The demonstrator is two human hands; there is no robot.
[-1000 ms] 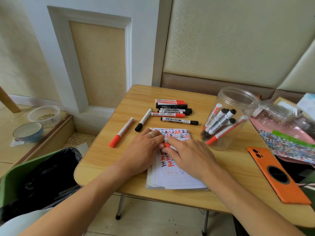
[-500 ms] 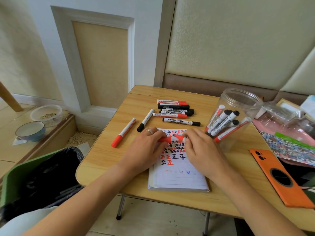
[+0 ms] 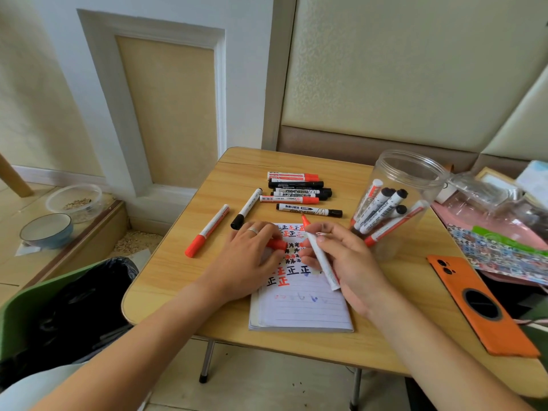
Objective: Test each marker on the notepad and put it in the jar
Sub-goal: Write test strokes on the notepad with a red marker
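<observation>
The right hand [image 3: 345,259] grips an uncapped red marker [image 3: 320,256] in a writing hold, fingers curled round the white barrel, its red tip pointing away from the person over the top edge of the notepad [image 3: 302,307]. The left hand [image 3: 252,253] rests on the pad's left side and pinches the marker's red cap [image 3: 276,244] between curled fingers; a ring sits on one finger.

The notepad lies flat on the wooden surface [image 3: 189,280] near its front edge, its upper lines filled with red and black test characters, a few faint scribbles lower down, the rest of the page ruled and blank.

To the right of the pad stands the clear plastic jar [image 3: 406,203], lid off, with several markers leaning inside it, black-capped and red-capped ones mixed. Beyond the pad lies a cluster of five capped markers [image 3: 299,192] side by side, red and black. Left of those, a black-capped marker [image 3: 246,208] and a red-capped marker [image 3: 207,231] lie apart from each other at a slant.

An orange phone [image 3: 480,307] lies face down near the right front corner. A bin with a black liner [image 3: 74,304] stands beside the surface on the left.
</observation>
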